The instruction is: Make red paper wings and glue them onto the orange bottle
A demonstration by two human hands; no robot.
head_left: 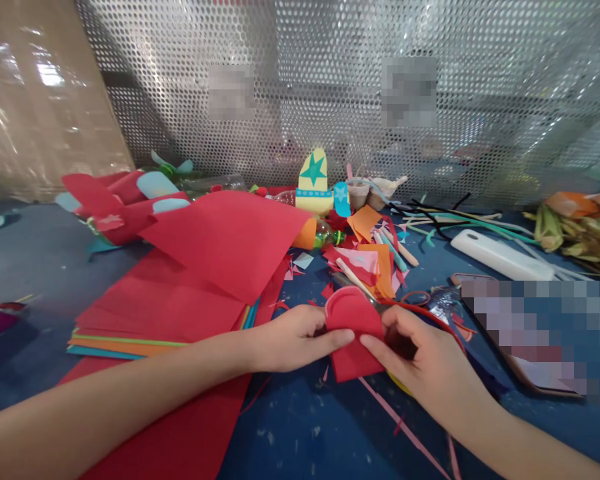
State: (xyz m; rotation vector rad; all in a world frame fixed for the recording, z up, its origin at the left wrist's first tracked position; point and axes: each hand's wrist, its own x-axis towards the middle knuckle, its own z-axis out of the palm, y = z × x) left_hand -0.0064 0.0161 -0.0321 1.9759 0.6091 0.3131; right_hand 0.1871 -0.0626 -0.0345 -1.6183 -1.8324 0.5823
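Observation:
Both my hands meet over the blue table (310, 433) on a small piece of red paper (353, 327) with a rounded top edge. My left hand (293, 337) pinches its left side, fingers closed on it. On the right side my right hand (423, 363) grips the same piece, thumb and fingers pressed to it. Red-handled scissors (420, 303) lie right behind the paper, partly hidden by my right hand.
A stack of red and coloured sheets (180, 300) lies at left. Paper scraps and sticks (375, 257), a small bottle (325, 235) and a yellow paper shape with a teal star (314, 181) sit behind. A white case (500, 257) lies right, with perforated mesh (330, 87) at the back.

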